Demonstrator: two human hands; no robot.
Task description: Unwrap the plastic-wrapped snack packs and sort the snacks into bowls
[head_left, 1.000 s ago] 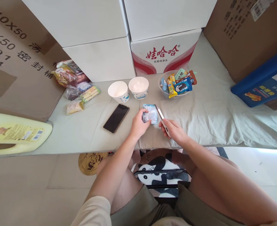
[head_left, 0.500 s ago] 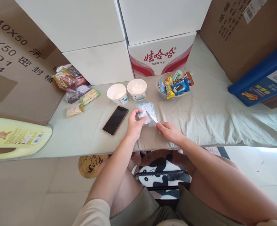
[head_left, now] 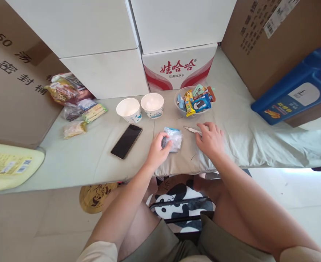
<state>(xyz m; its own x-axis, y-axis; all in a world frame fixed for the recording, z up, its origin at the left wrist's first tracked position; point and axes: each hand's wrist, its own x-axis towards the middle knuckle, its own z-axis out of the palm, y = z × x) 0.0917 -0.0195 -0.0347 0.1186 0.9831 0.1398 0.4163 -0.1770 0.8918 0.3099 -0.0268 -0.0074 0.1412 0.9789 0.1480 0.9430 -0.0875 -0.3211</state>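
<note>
Head view: we see the left hand (head_left: 159, 150) partly closed, thumb and fingers pinching the left side of a clear-wrapped packet (head_left: 175, 139) on the cloth (head_left: 239, 134), nearer us than two paper bowls (head_left: 152, 105). Right hand (head_left: 211, 141) half open, fingers spread over a slim white knife (head_left: 192, 130) beside the packet; whether it grips, we cannot tell.

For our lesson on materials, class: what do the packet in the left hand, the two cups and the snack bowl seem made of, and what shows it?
Packet: thin, shiny plastic film, judging by its creases and glints.
Cups: probably paper, smooth and white, with blue printed patterns.
Bowl: likely clear, smooth plastic; its wall looks see-through, though glass is possible.
</note>
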